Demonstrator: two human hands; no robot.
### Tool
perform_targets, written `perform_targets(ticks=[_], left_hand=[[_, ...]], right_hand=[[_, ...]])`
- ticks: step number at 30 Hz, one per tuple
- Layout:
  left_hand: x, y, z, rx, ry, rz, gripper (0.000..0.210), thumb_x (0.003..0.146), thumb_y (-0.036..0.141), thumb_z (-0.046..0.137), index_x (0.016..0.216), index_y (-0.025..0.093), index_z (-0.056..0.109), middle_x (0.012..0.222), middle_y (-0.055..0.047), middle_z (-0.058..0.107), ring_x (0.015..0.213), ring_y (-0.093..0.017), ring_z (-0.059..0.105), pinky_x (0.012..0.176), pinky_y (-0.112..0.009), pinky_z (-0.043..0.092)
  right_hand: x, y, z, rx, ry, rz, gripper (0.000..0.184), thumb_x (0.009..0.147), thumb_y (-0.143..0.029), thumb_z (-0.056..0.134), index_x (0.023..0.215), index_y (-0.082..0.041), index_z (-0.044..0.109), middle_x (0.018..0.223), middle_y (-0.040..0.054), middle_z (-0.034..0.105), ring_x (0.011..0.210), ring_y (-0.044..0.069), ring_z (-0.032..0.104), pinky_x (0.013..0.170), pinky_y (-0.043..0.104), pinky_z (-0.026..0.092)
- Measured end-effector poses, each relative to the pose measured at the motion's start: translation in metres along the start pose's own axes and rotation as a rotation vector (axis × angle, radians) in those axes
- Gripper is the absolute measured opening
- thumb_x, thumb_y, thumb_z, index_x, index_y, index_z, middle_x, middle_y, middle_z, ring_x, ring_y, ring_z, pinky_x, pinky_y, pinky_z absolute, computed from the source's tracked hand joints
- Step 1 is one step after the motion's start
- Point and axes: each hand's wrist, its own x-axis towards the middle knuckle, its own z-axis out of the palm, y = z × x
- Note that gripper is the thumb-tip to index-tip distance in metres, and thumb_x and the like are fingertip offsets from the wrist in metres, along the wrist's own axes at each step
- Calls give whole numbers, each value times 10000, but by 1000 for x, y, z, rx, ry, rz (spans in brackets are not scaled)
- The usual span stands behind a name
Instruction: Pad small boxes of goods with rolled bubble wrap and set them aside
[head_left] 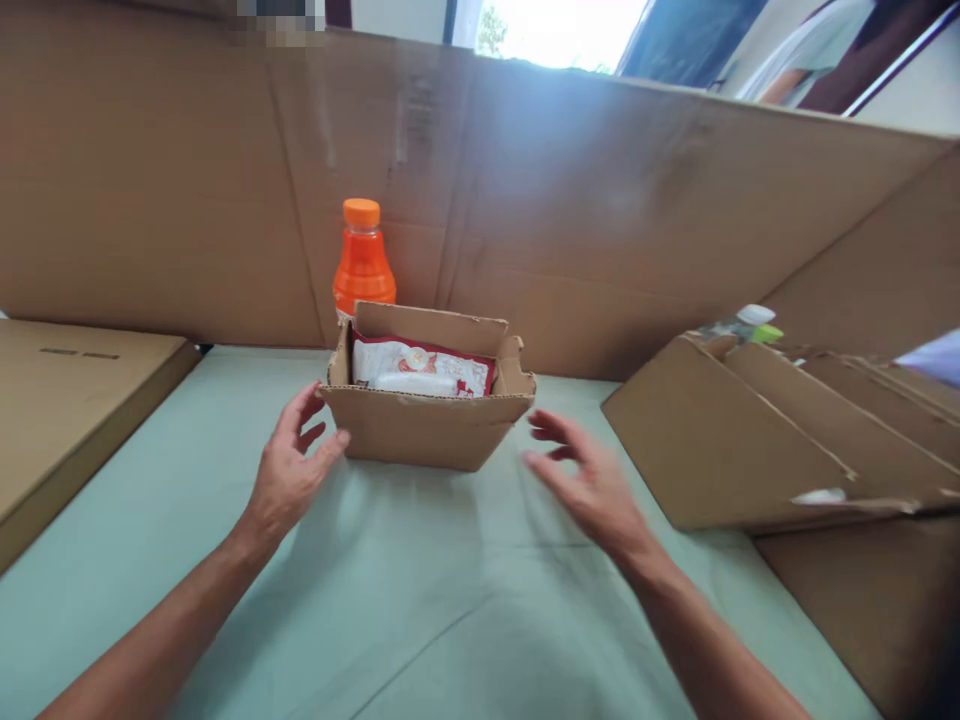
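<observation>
A small open cardboard box (420,432) stands upright on the pale green cloth. Inside it are a white and red printed packet (421,362) and a clear plastic item at its front. My left hand (296,450) is at the box's left side, thumb and fingers apart; whether the fingertips touch the cardboard I cannot tell. My right hand (574,465) is off the box's right side, a little blurred, its fingers spread with nothing in them. Behind the box's left end rises an orange bottle (364,265) with an orange cap, its lower part hidden by the box.
To the right sits a larger open carton (735,440) holding a bottle with a whitish cap and other items. A flat cardboard box (82,400) lies at the left. A tall cardboard wall (585,220) closes off the back. Pale green cloth (420,600) covers the surface.
</observation>
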Motion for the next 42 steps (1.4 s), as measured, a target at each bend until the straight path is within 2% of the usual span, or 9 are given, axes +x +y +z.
perform_targets(ticks=[4,9,14,18,21,25,30,34,42], left_hand=[[9,3,35,-176,-19,-82,611,747,524,752,1208,164,575,1213,-107,666,1208,-262,593,1061,-403,464],[-45,21,56,-205,-111,-123,598,764,510,750,1245,193,588,1282,-100,661,1208,-253,615,1027,-374,504],[-127,35,18,-204,-87,-321,710,721,571,786,1306,223,585,1330,-106,647,1240,-306,614,1092,-461,482],[-159,37,-17,-73,31,-378,652,732,556,794,1298,299,598,1351,-47,638,1372,-328,506,1211,-521,341],[-173,37,-10,-46,1,-356,591,766,531,777,1290,319,603,1362,-30,634,1395,-325,482,1194,-502,381],[-191,43,47,-135,-245,-307,628,809,531,730,1350,261,562,1375,-85,623,1311,-315,561,1122,-485,460],[-194,60,176,-184,-675,-91,465,846,356,678,1282,213,602,1311,-110,647,1208,-273,613,1075,-456,474],[-212,69,264,-148,-639,-78,542,827,259,634,1348,177,507,1275,-149,598,1086,-259,617,988,-480,496],[-257,65,303,-181,-917,105,697,733,161,616,1412,206,464,1438,-149,514,1297,-293,526,1065,-471,472]], right_hand=[[10,11,56,267,-86,71,621,767,-424,660,1310,-150,537,1239,136,684,985,230,663,803,357,540],[-46,11,18,186,65,107,431,817,-468,662,1139,-187,609,1022,79,719,854,217,645,746,339,531],[-135,0,8,128,104,137,414,845,-473,673,1154,-199,630,1035,97,717,910,247,655,831,369,555],[-158,-17,33,244,47,70,497,876,-409,654,1320,-199,575,1262,118,667,1156,269,617,1026,401,499],[-169,-13,17,223,54,70,503,877,-397,656,1336,-207,575,1286,113,663,1186,270,612,1056,404,486],[-219,18,-42,96,230,182,432,854,-424,678,1216,-193,630,1157,116,716,1057,275,671,961,409,547],[-310,59,-103,-80,640,397,434,837,-479,697,1167,-204,637,1056,107,720,925,267,689,864,419,572],[-358,76,-110,-2,788,436,664,848,-460,694,1437,-236,486,1360,161,599,992,262,696,895,446,580],[-345,94,-100,83,660,445,677,891,-402,657,1508,-248,424,1484,167,512,1226,303,624,997,489,555]])
